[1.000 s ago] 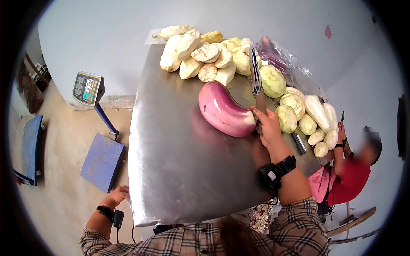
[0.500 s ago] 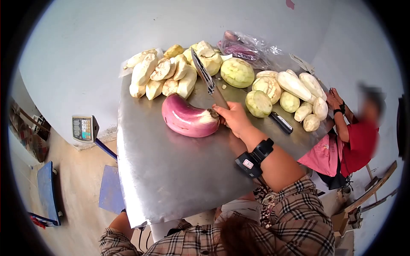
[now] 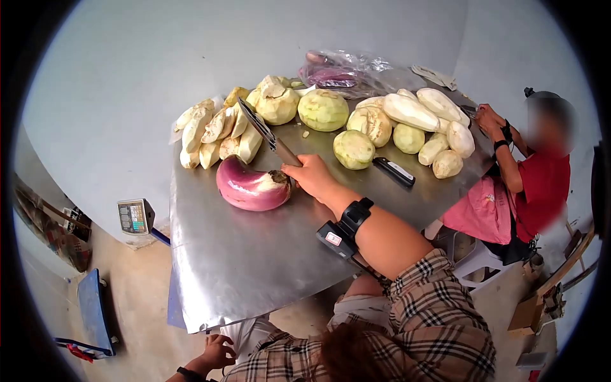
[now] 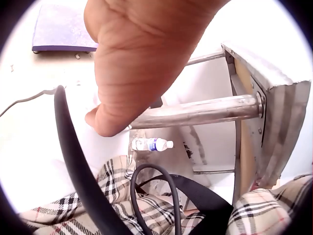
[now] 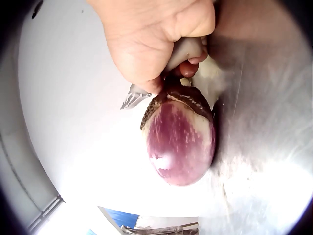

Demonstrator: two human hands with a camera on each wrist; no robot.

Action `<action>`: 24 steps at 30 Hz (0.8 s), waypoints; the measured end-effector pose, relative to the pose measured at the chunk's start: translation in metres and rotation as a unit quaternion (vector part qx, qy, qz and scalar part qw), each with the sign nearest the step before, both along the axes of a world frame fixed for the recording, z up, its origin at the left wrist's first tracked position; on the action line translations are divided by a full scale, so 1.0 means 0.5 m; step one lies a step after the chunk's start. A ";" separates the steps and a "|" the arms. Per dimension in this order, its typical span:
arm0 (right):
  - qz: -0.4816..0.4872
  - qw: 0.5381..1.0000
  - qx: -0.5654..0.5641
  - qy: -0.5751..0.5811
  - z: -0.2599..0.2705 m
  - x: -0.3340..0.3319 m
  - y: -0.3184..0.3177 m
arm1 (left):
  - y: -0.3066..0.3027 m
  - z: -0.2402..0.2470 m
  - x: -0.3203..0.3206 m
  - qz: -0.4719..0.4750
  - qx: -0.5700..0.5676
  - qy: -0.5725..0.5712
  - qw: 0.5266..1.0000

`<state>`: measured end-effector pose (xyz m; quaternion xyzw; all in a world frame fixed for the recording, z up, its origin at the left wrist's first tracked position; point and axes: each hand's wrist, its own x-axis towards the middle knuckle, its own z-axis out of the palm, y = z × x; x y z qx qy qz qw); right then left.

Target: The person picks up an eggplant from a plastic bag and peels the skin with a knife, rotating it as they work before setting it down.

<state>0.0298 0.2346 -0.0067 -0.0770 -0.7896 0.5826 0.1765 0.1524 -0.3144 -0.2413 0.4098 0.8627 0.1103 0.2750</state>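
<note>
On the metal table (image 3: 254, 274) lies a curved purple eggplant (image 3: 251, 188), its pale stem end toward my right hand (image 3: 313, 177). That hand grips the brown handle of a knife (image 3: 262, 127), whose blade points up and left past the eggplant. In the right wrist view, the fingers round the grey-brown handle (image 5: 183, 55) are right at the eggplant's dark calyx (image 5: 188, 98). My left hand (image 3: 218, 351) hangs beside the near table edge, fingers loosely curled, holding nothing. Its palm side (image 4: 139, 63) fills the top of the left wrist view.
Peeled eggplants (image 3: 323, 110) lie in groups along the table's back and right. A black-handled tool (image 3: 393, 172) rests near them, and purple eggplants in a plastic bag (image 3: 356, 73) lie behind. A person in red (image 3: 541, 172) works at the right end. A scale (image 3: 135, 216) stands left.
The head view has swung, so the table's contents sit further left. My left hand has come from the table's left edge to near my lap. My right hand keeps the knife by the eggplant's stem.
</note>
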 end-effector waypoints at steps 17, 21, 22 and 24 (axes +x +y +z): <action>0.057 0.994 -0.089 0.026 0.003 -0.006 0.015 | -0.052 0.067 -0.050 0.356 0.017 0.048 0.933; 0.046 0.994 -0.095 0.009 0.007 -0.009 0.019 | -0.091 0.070 -0.037 0.486 0.039 0.026 0.873; 0.035 0.995 -0.092 -0.005 0.007 -0.008 0.022 | -0.098 0.073 -0.038 0.511 0.055 0.022 0.857; 0.051 0.993 -0.107 0.004 0.007 -0.009 0.023 | -0.106 0.090 -0.049 0.535 0.077 0.047 0.840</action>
